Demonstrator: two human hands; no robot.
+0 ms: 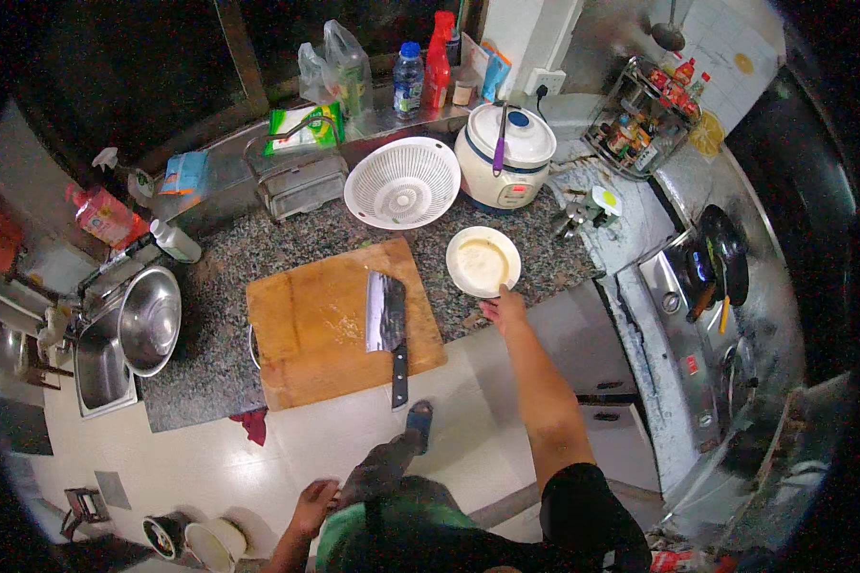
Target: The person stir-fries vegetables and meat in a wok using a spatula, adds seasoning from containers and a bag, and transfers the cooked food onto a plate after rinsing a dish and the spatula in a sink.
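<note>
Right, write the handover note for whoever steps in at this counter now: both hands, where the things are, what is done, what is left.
Right hand: stretched out to the near rim of the white plate on the granite counter; touching it or just short of it, no firm grip to be seen.
Left hand: down by the person's side, holding nothing.
Cleaver: lying flat on the wooden cutting board, handle over the near edge.
White colander and rice cooker stand behind the plate.
Done: the board bears only the cleaver and a few scraps.
Left: the plate is not yet lifted off the counter.
</note>
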